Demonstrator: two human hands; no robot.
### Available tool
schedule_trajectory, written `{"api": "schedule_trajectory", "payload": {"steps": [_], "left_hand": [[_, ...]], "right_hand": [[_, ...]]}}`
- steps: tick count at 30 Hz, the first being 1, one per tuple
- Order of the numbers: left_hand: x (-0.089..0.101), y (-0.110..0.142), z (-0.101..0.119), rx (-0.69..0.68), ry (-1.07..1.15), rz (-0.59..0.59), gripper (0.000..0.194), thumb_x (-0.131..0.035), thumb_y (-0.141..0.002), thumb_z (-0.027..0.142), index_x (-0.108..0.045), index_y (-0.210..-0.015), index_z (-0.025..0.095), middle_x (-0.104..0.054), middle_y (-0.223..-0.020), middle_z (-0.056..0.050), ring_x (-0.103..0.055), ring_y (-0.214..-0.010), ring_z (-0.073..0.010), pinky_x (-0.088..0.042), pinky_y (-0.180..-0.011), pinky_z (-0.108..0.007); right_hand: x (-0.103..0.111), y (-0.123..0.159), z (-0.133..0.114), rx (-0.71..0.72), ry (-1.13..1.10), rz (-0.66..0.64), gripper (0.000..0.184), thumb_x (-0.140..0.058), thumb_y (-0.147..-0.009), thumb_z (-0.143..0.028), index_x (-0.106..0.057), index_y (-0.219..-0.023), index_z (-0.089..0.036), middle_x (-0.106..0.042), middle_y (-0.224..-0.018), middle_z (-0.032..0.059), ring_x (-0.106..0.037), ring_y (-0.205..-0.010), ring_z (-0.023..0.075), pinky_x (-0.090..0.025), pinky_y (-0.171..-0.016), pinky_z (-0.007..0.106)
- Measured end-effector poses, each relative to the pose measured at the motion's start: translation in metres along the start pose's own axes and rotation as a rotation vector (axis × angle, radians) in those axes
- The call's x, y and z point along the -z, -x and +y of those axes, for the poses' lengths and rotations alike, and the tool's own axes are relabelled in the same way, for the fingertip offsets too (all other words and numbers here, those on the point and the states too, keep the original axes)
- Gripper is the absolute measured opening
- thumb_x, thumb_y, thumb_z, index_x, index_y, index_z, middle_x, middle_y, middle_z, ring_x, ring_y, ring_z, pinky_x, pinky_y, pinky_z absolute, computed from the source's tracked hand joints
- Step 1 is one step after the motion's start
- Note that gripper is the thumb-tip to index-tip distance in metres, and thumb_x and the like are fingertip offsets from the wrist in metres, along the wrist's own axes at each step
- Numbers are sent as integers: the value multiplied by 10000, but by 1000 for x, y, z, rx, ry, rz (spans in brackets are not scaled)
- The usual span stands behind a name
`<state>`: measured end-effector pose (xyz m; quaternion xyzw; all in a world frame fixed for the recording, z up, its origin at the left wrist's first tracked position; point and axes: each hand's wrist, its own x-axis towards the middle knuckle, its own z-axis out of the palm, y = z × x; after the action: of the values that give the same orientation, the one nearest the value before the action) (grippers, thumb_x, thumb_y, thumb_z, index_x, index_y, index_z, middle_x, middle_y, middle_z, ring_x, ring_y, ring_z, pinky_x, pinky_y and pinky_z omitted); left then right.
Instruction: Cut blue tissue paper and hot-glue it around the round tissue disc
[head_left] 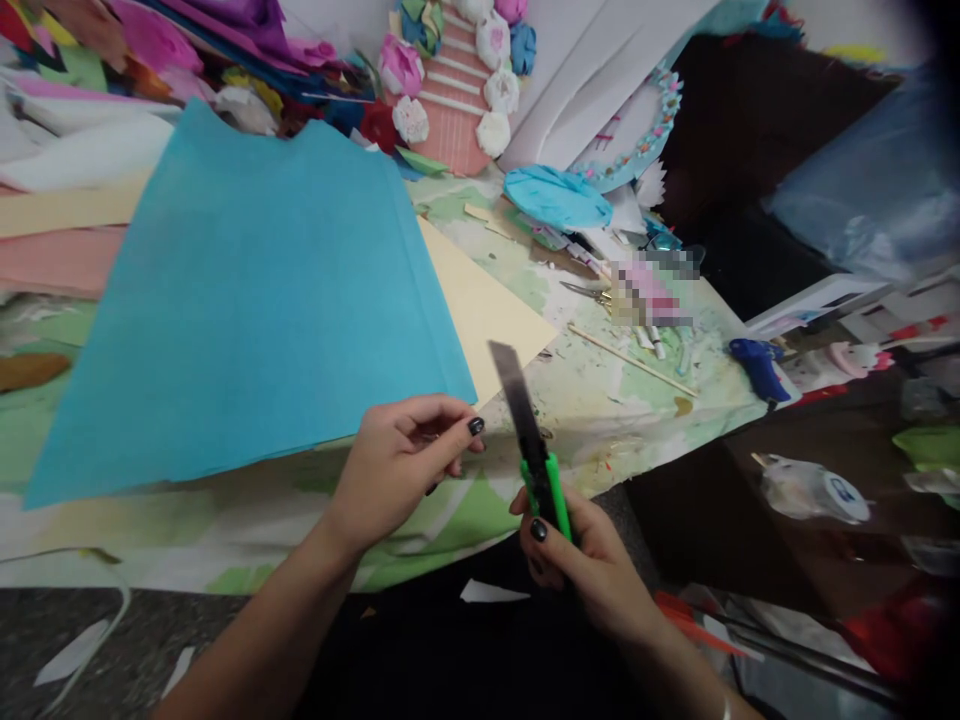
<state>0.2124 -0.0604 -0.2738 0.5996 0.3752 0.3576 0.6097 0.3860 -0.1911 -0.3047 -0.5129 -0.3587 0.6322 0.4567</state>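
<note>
A large sheet of blue paper (255,300) lies across the table, over a cream sheet (487,310). My left hand (401,465) is curled at the blue sheet's near right corner, fingers pinched on its edge. My right hand (581,555) is closed round the green handle of a pair of scissors (529,430); the grey blades point up and away, just right of the paper's corner.
Paper flowers on a pink board (450,90) and stacked coloured sheets (150,50) fill the back. A blue glue gun (757,365), a wooden stick (630,360) and small scraps lie on the paint-stained table (600,400) at right. Dark clutter sits beyond the right edge.
</note>
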Motion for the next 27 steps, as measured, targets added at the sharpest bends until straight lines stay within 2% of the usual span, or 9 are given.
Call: {"api": "schedule_trajectory", "payload": {"steps": [3,5,8,10,13,15,17,22,27], "left_hand": [[11,8,-2,-49,-124,129,65,-697,-765,232,-716,-721,188,-658,-555,19,-561,-451,-85,-433,-401,-175],[17,14,-3,-120,-247,235,25,-727,-747,241,-735,-736,220,-712,-645,16,-632,-548,-117,-508,-488,-212],[24,18,-6,-239,-512,370,39,-718,-785,292,-734,-763,264,-737,-736,25,-642,-611,-137,-533,-562,-269],[28,16,-8,-329,-694,404,73,-668,-840,314,-720,-818,267,-742,-804,14,-639,-643,-144,-537,-615,-303],[32,8,-14,-480,-889,357,136,-598,-897,276,-697,-975,225,-742,-995,-39,-678,-931,-206,-544,-823,-364],[35,1,-18,-556,-962,280,213,-525,-928,216,-671,-1082,198,-724,-1103,-62,-618,-1149,-241,-509,-947,-403],[37,-7,-22,-582,-1002,175,301,-434,-949,164,-644,-1163,186,-694,-1197,-68,-540,-1270,-260,-468,-1016,-450],[38,-22,-28,-571,-1073,-17,406,-366,-926,108,-622,-1236,169,-612,-1337,-87,-470,-1336,-292,-415,-1064,-517],[36,-26,-27,-567,-1109,-52,419,-363,-923,103,-608,-1259,148,-604,-1339,-124,-521,-1282,-292,-421,-1054,-518]], "right_hand": [[11,7,-6,76,241,73,356,-497,-953,-471,-587,-1183,-215,-537,-735,-3,-475,-576,95,-431,-566,245],[18,12,-14,120,500,118,383,-443,-982,-429,-566,-1301,-255,-654,-975,72,-606,-823,165,-507,-758,314],[25,20,-24,196,801,94,435,-451,-980,-356,-490,-1409,-299,-588,-1331,105,-558,-1197,246,-463,-996,420],[27,25,-25,226,926,51,474,-466,-970,-309,-446,-1443,-304,-581,-1349,106,-550,-1233,251,-471,-1004,416],[27,32,-24,265,1045,65,514,-492,-950,-252,-421,-1455,-319,-645,-1238,93,-612,-1153,229,-533,-911,341],[25,35,-23,293,1081,81,522,-502,-938,-228,-431,-1447,-320,-669,-1181,85,-642,-1099,217,-553,-853,298],[22,38,-23,314,1089,89,504,-504,-930,-216,-464,-1425,-305,-683,-1143,83,-663,-1050,208,-559,-823,276],[18,38,-22,318,1095,113,488,-514,-922,-211,-495,-1405,-286,-697,-1067,82,-681,-967,194,-559,-795,263],[17,38,-23,305,1105,102,481,-511,-930,-224,-491,-1408,-278,-691,-1039,85,-678,-920,186,-562,-751,260]]}}
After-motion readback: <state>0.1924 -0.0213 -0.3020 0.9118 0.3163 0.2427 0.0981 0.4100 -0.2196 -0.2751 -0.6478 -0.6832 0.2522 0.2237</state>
